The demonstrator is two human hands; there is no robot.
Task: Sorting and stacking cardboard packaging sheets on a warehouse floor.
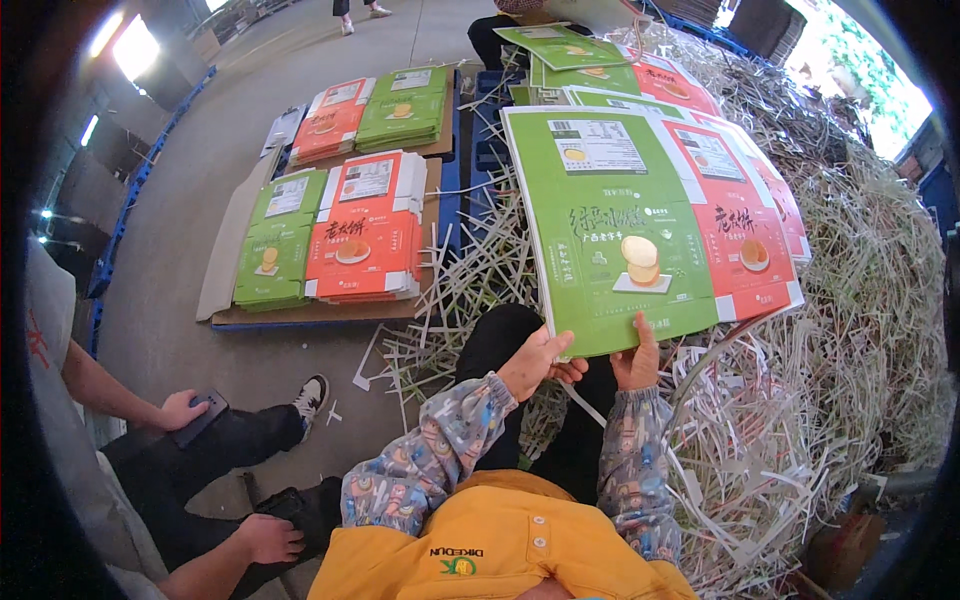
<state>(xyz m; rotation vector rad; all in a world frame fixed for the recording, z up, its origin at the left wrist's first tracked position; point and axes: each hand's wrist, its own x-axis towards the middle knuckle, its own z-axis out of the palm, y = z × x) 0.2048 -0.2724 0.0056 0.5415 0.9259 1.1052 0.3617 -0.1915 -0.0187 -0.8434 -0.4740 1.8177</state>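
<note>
A wide stack of flat printed cardboard sheets (640, 220), green on the left with red on the right, tilts up in front of me. My left hand (538, 364) is closed on its lower left corner, thumb along the edge. My right hand (637, 358) grips the lower edge further right, with the thumb on the green face and the other fingers hidden behind. More green and red sheets (580, 75) lie beyond the held ones. Narrow white paper strips (585, 405) hang just below my hands.
Left of me, cut green stacks (272, 240) and red stacks (365, 225) sit on a cardboard-covered blue pallet (330, 318). Shredded paper trimmings (800, 430) are heaped at the right. A seated person (180, 410) close on my left holds a phone (200, 418). Another person (490, 40) is at the far side.
</note>
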